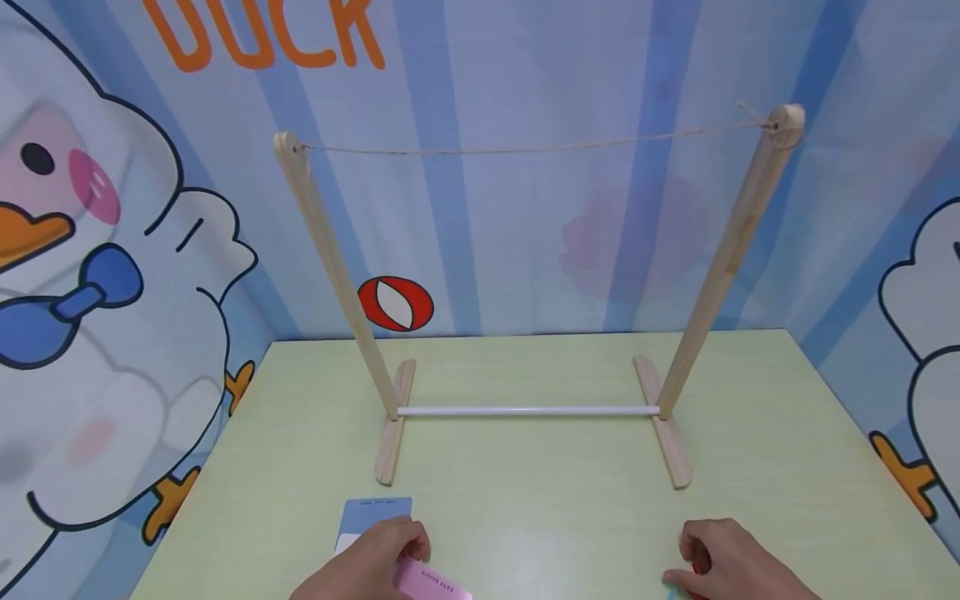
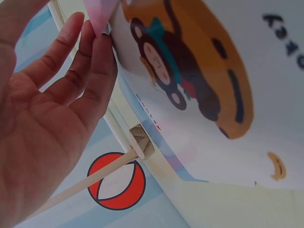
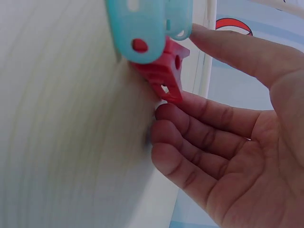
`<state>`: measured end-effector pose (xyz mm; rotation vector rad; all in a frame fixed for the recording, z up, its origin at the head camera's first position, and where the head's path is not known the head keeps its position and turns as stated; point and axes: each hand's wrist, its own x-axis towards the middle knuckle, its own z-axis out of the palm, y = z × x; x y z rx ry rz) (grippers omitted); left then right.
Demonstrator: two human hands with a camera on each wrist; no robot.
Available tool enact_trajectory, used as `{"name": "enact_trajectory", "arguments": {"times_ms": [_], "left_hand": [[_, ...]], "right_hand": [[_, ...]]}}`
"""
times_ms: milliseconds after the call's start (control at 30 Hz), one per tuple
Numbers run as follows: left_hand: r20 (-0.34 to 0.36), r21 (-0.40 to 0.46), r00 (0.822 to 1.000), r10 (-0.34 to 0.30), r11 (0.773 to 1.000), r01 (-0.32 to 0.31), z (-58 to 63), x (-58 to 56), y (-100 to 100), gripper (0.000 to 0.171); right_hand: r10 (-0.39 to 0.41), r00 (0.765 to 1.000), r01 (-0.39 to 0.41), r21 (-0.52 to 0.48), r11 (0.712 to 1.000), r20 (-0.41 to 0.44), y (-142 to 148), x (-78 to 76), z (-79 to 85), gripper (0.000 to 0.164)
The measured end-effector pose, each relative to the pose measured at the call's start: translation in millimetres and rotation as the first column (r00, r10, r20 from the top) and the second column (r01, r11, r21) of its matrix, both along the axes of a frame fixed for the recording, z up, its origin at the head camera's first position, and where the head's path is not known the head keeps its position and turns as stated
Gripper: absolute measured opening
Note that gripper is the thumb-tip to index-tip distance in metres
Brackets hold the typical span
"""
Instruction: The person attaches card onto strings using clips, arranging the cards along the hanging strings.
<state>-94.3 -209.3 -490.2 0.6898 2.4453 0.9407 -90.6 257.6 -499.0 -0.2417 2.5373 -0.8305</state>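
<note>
My left hand (image 1: 367, 562) pinches a pink card (image 1: 431, 581) at the front of the table. A blue card (image 1: 375, 510) with a white lower part lies just beyond that hand, partly covered by it. In the left wrist view, a white card face with a monkey picture (image 2: 164, 66) fills the right side, beside the fingers (image 2: 97, 76). At the front right, my right hand (image 1: 731, 558) holds a red clothespin (image 3: 164, 69) between thumb and forefinger. A turquoise clothespin (image 3: 137, 28) is right beside the red one, and the thumb tip is close to it.
A wooden stand rises behind the hands, with a left post (image 1: 333, 250), a right post (image 1: 731, 258) and a string (image 1: 517, 151) tied between their tops. A white rod (image 1: 525, 411) joins its feet. A printed duck backdrop (image 1: 510, 242) encloses the table (image 1: 525, 492).
</note>
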Motion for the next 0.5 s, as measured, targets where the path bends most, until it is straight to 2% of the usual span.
{"name": "enact_trajectory", "arguments": {"times_ms": [167, 333, 500], "left_hand": [[0.026, -0.012, 1.000, 0.005, 1.000, -0.005, -1.0, 0.2, 1.0, 0.049], [0.031, -0.028, 0.999, 0.015, 1.000, -0.014, -0.1, -0.4, 1.6, 0.050], [0.016, -0.022, 1.000, 0.009, 1.000, -0.009, 0.4, -0.5, 1.6, 0.051]], "right_hand": [[-0.005, 1.000, 0.005, 0.014, 1.000, -0.015, -0.6, 1.9, -0.9, 0.032], [0.037, 0.999, -0.038, -0.013, 0.999, -0.037, 2.1, 3.8, -0.7, 0.031], [0.037, 0.999, -0.037, -0.046, 0.998, -0.011, 3.1, 4.0, -0.8, 0.027]]}}
